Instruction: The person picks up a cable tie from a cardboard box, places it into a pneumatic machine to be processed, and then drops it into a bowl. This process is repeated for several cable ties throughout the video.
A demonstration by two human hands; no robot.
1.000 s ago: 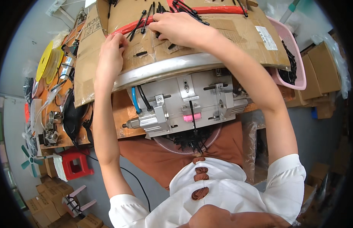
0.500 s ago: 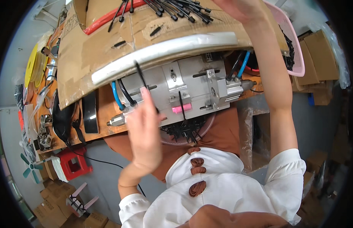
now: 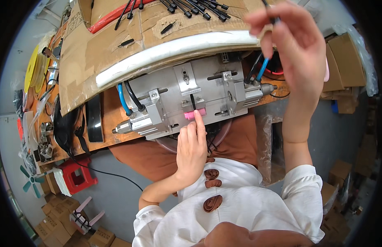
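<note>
A metal fixture (image 3: 215,88) with a cylinder unit on each side lies on the bench before me. A thin black rod (image 3: 193,101) sits at its middle, over a pink piece (image 3: 190,115). My left hand (image 3: 191,148) is closed at the rod's near end, index fingertip against rod and pink piece; its thumb is hidden. Raised at the upper right, my right hand (image 3: 298,47) pinches a dark rod-like piece (image 3: 274,19), partly covered by the fingers. Several black rods with thicker ends (image 3: 187,13) lie on the cardboard beyond the fixture.
The cardboard cover (image 3: 92,53) has a white padded edge (image 3: 166,51) overhanging the fixture. Blue hoses (image 3: 123,99) and black hoses rise at both sides. Below the fixture, a bowl (image 3: 168,145) sits at my lap. A red stool (image 3: 78,175) stands on the floor at left.
My left hand has moved right and down from the left cylinder unit to the pink piece. My right hand has come back nearer from beyond the cardboard, with a dark piece in its fingers.
</note>
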